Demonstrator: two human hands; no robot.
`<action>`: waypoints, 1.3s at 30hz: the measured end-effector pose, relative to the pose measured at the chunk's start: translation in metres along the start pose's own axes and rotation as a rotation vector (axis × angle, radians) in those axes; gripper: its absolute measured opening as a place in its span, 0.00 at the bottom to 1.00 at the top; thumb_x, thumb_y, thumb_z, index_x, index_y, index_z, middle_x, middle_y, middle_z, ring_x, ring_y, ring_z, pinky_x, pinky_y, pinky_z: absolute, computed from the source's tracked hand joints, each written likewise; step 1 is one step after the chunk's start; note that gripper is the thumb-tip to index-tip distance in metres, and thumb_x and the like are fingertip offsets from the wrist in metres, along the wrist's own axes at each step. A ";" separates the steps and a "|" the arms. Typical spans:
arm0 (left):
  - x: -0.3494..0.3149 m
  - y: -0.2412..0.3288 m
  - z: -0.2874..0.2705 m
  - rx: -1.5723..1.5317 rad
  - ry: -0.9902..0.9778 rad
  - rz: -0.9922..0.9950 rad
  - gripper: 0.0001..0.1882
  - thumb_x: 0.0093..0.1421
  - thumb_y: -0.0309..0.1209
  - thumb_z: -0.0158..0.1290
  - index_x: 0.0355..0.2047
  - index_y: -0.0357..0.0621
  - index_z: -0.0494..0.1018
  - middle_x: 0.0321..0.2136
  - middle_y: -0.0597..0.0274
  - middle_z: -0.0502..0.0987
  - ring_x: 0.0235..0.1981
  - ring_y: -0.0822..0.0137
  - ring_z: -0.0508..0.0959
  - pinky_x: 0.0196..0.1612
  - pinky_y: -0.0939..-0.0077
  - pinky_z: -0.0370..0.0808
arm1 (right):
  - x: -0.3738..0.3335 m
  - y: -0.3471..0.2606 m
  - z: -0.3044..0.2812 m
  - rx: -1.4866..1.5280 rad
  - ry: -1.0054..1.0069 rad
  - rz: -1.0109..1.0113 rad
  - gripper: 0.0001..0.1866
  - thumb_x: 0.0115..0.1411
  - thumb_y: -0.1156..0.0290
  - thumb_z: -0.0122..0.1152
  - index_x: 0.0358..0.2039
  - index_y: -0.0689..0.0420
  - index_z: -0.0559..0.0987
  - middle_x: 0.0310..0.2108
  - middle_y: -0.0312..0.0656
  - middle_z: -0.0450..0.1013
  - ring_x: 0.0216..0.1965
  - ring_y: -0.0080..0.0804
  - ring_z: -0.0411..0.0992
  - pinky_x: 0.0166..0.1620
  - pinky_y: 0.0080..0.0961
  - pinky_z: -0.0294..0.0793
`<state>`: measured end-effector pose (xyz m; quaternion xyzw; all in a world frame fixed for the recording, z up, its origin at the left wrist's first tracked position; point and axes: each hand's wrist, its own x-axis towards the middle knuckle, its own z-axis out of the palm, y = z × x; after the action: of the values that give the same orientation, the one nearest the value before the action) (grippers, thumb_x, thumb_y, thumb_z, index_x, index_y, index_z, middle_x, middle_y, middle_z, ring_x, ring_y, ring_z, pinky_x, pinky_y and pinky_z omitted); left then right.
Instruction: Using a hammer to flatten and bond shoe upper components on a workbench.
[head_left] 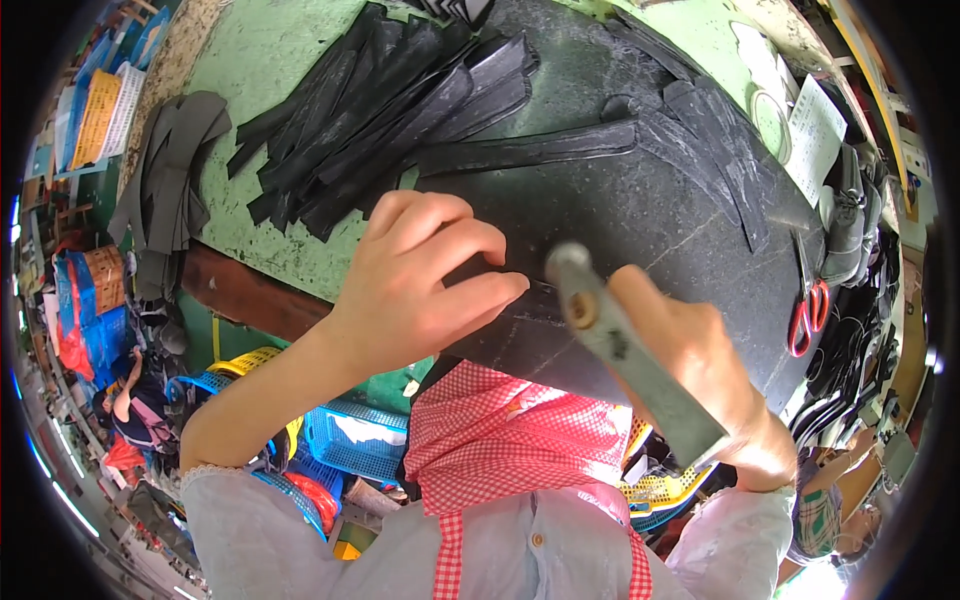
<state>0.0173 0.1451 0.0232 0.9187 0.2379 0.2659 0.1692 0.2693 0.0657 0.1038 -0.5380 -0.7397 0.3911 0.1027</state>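
Observation:
My right hand (690, 345) grips a hammer (640, 365). Its worn grey metal head points at the black work board (690, 250), with the rounded striking end close to my left fingertips. Of its handle only the wooden end shows in the head's eye; my hand hides the rest. My left hand (430, 265) is curled in a pinch low over the board's near side. Something dark lies within the curl, but it blends with the board and I cannot make out what it is. Beyond my left hand is a heap of black strips (390, 110), with one long strip (530, 150) stretching rightward.
More black strips (700, 140) lie on the board's far right. Red-handled scissors (808, 310) rest at its right edge. Grey strips (172, 170) hang over the green table's (265, 60) left edge. Blue baskets (355, 440) stand below. Other people are visible at both sides.

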 end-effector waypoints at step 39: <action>-0.043 0.024 0.010 0.184 0.182 -0.394 0.18 0.45 0.31 0.72 0.39 0.63 0.86 0.45 0.72 0.76 0.52 0.57 0.70 0.55 0.57 0.63 | 0.036 -0.005 0.007 0.049 -0.087 -0.044 0.17 0.63 0.70 0.61 0.48 0.61 0.69 0.25 0.57 0.75 0.32 0.62 0.78 0.35 0.54 0.76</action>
<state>-0.0009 0.1008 0.0079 0.8384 0.4502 0.2865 0.1113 0.2471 0.0934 0.0931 -0.5016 -0.7453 0.4295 0.0921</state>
